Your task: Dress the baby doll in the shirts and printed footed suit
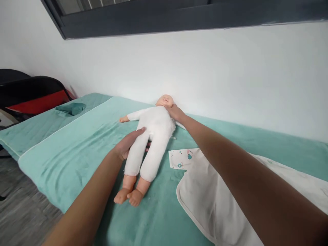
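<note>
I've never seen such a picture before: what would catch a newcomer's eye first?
Probably the pale-bodied doll, lying on its back mid-picture on the green cover, with the left hand at its thigh and the right hand by its neck. Next, perhaps, the white garment with small printed figures, spread at the lower right.

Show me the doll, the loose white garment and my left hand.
Doll (156,120): head view, on its torso.
Loose white garment (199,193): head view, on its plain part.
Left hand (127,142): head view, on its back.
</note>
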Tool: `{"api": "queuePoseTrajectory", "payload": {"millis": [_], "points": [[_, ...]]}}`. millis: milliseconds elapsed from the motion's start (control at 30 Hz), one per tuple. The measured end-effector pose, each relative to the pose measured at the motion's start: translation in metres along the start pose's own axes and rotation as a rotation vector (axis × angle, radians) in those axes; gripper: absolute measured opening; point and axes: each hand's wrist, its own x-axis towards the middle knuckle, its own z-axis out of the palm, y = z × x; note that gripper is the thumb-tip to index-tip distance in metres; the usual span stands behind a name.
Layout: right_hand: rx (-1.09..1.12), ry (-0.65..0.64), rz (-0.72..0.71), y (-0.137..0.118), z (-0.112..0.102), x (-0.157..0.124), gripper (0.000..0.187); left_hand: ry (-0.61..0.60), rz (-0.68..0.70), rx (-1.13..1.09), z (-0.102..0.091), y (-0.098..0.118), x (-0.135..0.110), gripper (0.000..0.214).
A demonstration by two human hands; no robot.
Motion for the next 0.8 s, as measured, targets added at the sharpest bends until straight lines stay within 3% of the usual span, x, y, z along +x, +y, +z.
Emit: {"api": "queuePoseTrajectory", "payload": {"millis": [100,200,367,567,667,800], "points": [[0.006,-0.021,0.056,-0.008,-0.019,-0.016,0.053,0.054,0.101,0.029,0.012,0.003,-0.009,0.038],[0.001,0.019,0.107,-0.013,-0.055,-0.05,0.062,-0.035,0.114,0.009,0.039,0.014,-0.033,0.036],[-0.052,0.114,0.155,-0.01,-0.134,-0.129,0.073,-0.242,0.041,-0.161,0.117,0.027,-0.096,0.041],[-0.187,0.141,0.289,0.009,-0.214,-0.225,0.087,-0.405,-0.119,-0.387,0.205,0.01,-0.173,0.065],[-0.277,0.129,0.358,0.022,-0.235,-0.261,0.09,-0.452,-0.172,-0.454,0.232,-0.004,-0.198,0.068],[-0.307,0.072,0.391,0.039,-0.239,-0.286,0.097,-0.45,-0.179,-0.472,0.254,-0.02,-0.209,0.07]]}}
